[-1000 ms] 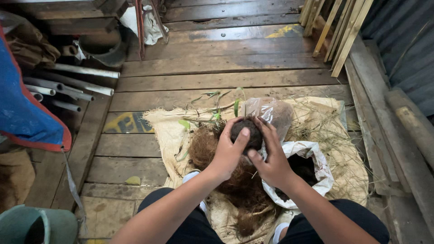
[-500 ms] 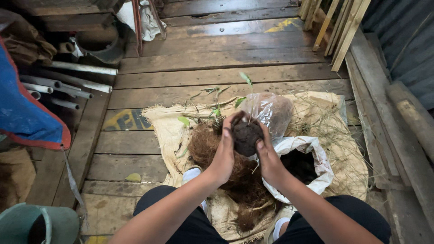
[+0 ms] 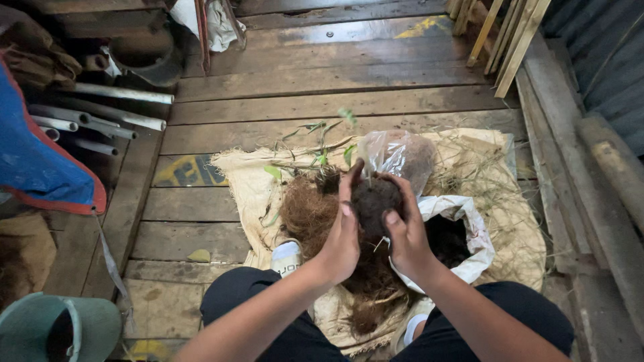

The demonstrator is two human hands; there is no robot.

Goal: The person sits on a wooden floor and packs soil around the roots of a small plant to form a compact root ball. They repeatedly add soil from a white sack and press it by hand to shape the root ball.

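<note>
Two hands: cupped shut around one dark soil ball (image 3: 376, 201), held above the burlap sack's (image 3: 248, 174) middle.
Left hand (image 3: 343, 234): fingers curled against the ball's left side.
Right hand (image 3: 406, 234): thumb pressing its right side.
Beneath: coconut fibre pile (image 3: 305, 214).
Right: white bag of soil (image 3: 463, 231).
Behind: clear plastic bag (image 3: 399, 154).

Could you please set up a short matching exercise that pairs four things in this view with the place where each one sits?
Things:
1. dark soil ball
2. white sack
3. grey pipes
4. clear plastic bag

Places:
A. stacked at the far left of the wooden floor
B. just beyond the soil ball, on the burlap sheet
C. cupped between the left hand and the right hand
D. open beside the right hand, with dark soil inside

Pairs: 1-C, 2-D, 3-A, 4-B
</note>
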